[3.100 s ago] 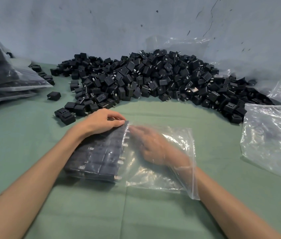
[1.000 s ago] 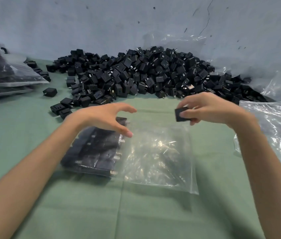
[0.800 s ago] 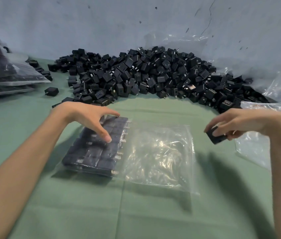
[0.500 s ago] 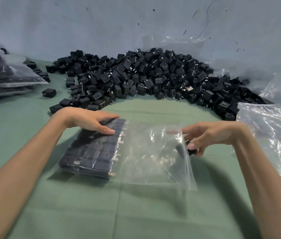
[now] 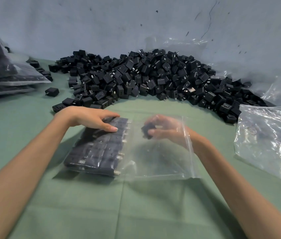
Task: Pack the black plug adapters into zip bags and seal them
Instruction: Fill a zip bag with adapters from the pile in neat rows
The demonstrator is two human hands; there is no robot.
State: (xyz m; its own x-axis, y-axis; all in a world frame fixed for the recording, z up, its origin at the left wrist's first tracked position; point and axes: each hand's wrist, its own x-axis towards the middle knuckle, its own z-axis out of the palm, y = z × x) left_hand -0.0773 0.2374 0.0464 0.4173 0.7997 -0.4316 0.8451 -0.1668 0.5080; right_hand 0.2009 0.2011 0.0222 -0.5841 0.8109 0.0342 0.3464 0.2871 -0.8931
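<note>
The left forearm [image 5: 33,161] and right forearm [image 5: 231,178] are showing bare and slim. The left hand [image 5: 91,118], over the left end of the zip bag [image 5: 162,163], is showing a short, trimmed thumbnail; the right hand [image 5: 165,131], inside the zip bag, is looking hazy through clear film.

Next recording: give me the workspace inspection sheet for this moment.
Surface: green cloth over the table.
Job's things: zip bag, mouth open at right, packed adapters in rows at its left end; loose adapter pile behind.
Clutter: filled bags stacked far left; clear plastic bags at right.
Hands: left hand rests on the zip bag over the packed adapters; right hand inside the zip bag, holding one adapter.
Cables: nothing seen.
Surroundings: grey wall, cracked.
</note>
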